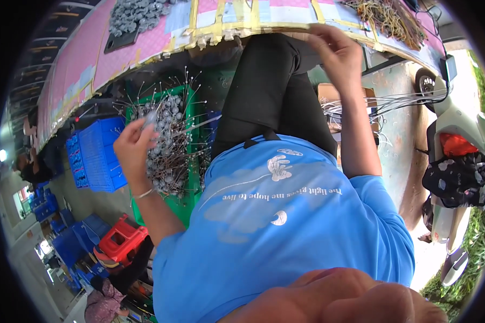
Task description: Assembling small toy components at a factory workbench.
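Note:
My left hand (pixel 132 151) is raised over a green crate (pixel 184 207) and pinches a small grey part with a thin wire pin (pixel 150 118). The crate is heaped with several more grey round parts on long wire pins (pixel 170 145). My right hand (pixel 337 54) reaches up to the front edge of the pink-covered table (pixel 86 59), fingers curled against the yellow-taped rim. Whether it holds anything is hidden. My blue shirt and black trousers fill the middle of the view.
A pile of grey parts (pixel 134 13) and a bundle of yellowish wires (pixel 390 19) lie on the table. Blue crates (pixel 99 153) and a red stool (pixel 121 237) stand at left. Loose wires (pixel 355 107) sit by a cardboard box; a scooter (pixel 461 124) stands at right.

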